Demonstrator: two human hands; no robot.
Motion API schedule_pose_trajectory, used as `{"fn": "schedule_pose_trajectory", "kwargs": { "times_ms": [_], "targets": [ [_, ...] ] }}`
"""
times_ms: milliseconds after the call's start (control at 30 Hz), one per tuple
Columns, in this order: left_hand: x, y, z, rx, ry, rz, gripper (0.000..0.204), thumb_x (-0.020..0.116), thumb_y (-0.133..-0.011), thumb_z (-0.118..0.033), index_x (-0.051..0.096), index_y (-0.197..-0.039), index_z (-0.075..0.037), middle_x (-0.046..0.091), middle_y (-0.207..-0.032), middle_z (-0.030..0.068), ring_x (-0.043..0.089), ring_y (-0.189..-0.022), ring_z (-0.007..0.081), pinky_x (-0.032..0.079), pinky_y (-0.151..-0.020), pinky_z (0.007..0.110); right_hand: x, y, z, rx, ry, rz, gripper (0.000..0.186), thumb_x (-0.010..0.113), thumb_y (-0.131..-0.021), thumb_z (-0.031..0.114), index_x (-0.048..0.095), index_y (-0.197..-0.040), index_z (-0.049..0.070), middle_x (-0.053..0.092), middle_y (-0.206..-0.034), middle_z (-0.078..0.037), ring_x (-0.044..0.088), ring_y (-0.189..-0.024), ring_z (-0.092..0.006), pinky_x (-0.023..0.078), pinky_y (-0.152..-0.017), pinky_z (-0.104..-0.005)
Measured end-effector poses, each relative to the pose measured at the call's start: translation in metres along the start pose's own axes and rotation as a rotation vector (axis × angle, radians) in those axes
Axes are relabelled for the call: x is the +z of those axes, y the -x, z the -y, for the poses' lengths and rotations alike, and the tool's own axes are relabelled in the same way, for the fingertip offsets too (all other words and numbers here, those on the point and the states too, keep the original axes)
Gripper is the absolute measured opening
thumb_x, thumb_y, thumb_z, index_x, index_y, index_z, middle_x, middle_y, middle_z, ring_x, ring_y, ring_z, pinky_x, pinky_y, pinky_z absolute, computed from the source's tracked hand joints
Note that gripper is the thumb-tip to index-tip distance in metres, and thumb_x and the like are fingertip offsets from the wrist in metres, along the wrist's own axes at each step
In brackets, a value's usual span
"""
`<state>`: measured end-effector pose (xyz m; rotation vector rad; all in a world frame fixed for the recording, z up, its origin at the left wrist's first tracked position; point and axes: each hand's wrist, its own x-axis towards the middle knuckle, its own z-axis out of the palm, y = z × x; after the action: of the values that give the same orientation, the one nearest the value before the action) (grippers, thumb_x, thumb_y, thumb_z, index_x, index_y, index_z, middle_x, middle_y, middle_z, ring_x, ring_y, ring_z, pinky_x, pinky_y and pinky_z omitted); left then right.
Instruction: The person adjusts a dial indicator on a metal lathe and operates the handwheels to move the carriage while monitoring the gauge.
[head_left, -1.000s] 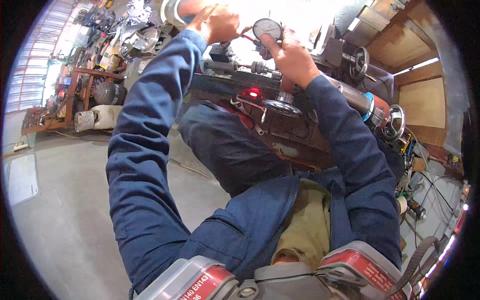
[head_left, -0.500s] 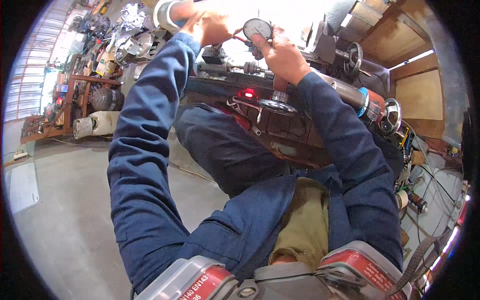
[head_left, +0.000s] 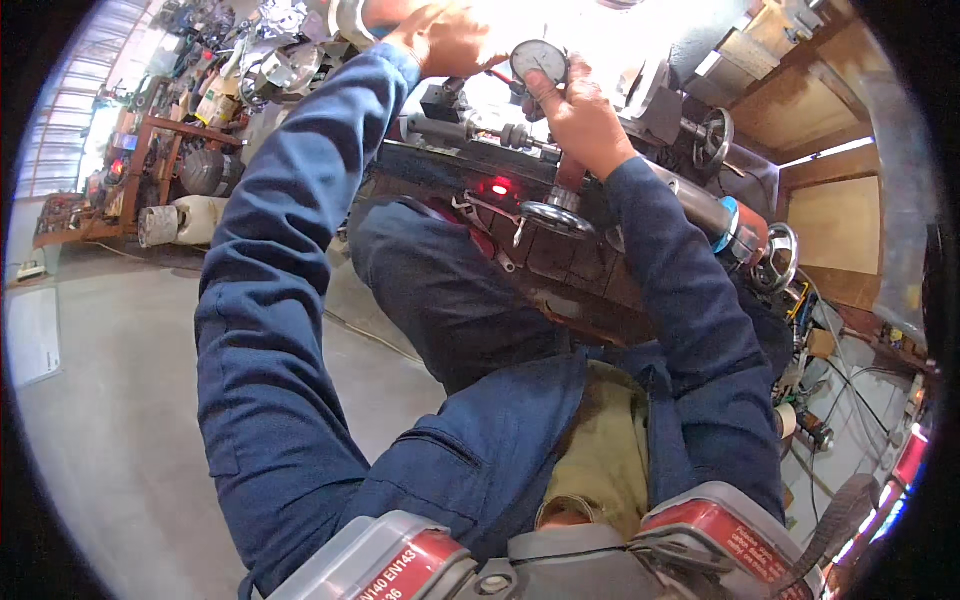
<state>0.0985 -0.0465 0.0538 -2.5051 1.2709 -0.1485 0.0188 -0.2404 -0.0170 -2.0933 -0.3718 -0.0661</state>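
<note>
Plainly, in the head view, the dial gauge (head_left: 540,62) sits just past 12 o'clock, held in the right hand (head_left: 583,115), which is closed on it, thumb across the round white face. The left hand (head_left: 452,40) lies near 12 o'clock, fingers partly curled just beside the gauge; I cannot tell whether it grips anything. From the gauge, a metal handwheel (head_left: 556,221) lies at 6 o'clock and a red light (head_left: 500,187) between 6 and 7.

Two hands (head_left: 452,40) (head_left: 588,118), one dial gauge (head_left: 538,60), three handwheels (head_left: 557,220) (head_left: 712,140) (head_left: 777,258) (plus one red light (head_left: 500,187)), two mask filters (head_left: 375,555) (head_left: 735,530)
</note>
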Motion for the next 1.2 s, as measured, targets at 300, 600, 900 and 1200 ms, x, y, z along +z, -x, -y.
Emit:
{"fn": "schedule_pose_trajectory", "kwargs": {
  "times_ms": [300,600,900,1200],
  "targets": [
    [0.043,0.01,0.007,-0.077,-0.074,-0.229,0.019,0.058,-0.085,-0.023,0.067,-0.091,-0.007,0.065,-0.076,0.0126,0.063,-0.068,0.0299,0.05,-0.064,0.039,0.004,0.0,-0.002,-0.022,0.013,-0.009,0.052,0.058,-0.095,0.035,0.047,-0.122,-0.008,0.066,-0.091,-0.019,0.066,-0.086,-0.0264,0.051,-0.078,-0.0368],
    [0.017,0.016,0.013,-0.083,0.264,-0.169,0.02,0.056,-0.087,-0.022,0.067,-0.092,-0.005,0.067,-0.082,0.0142,0.064,-0.075,0.0298,0.052,-0.07,0.039,0.007,-0.001,-0.013,-0.249,0.267,-0.183,0.05,0.039,-0.101,0.044,0.065,-0.113,0.003,0.068,-0.084,-0.022,0.068,-0.072,-0.0352,0.054,-0.063,-0.0442],
    [0.077,0.055,-0.057,-0.723,0.853,-0.852,0.038,0.041,-0.098,-0.023,0.067,-0.08,-0.001,0.06,-0.062,0.0196,0.06,-0.059,0.0359,0.045,-0.056,0.043,-0.016,0.017,0.025,0.144,0.393,0.107,0.058,0.068,-0.083,0.047,0.066,-0.096,-0.009,0.066,-0.103,-0.023,0.065,-0.101,-0.0315,0.049,-0.088,-0.0399],
    [0.097,0.052,-0.069,-0.731,0.584,-1.05,0.039,0.046,-0.093,-0.023,0.066,-0.067,-0.004,0.058,-0.058,0.0175,0.057,-0.051,0.0377,0.044,-0.05,0.045,-0.099,0.089,0.003,-0.064,0.177,-0.44,0.035,0.067,-0.09,0.019,0.058,-0.117,-0.003,0.064,-0.11,-0.015,0.06,-0.105,-0.0198,0.047,-0.092,-0.033]
  ]
}}
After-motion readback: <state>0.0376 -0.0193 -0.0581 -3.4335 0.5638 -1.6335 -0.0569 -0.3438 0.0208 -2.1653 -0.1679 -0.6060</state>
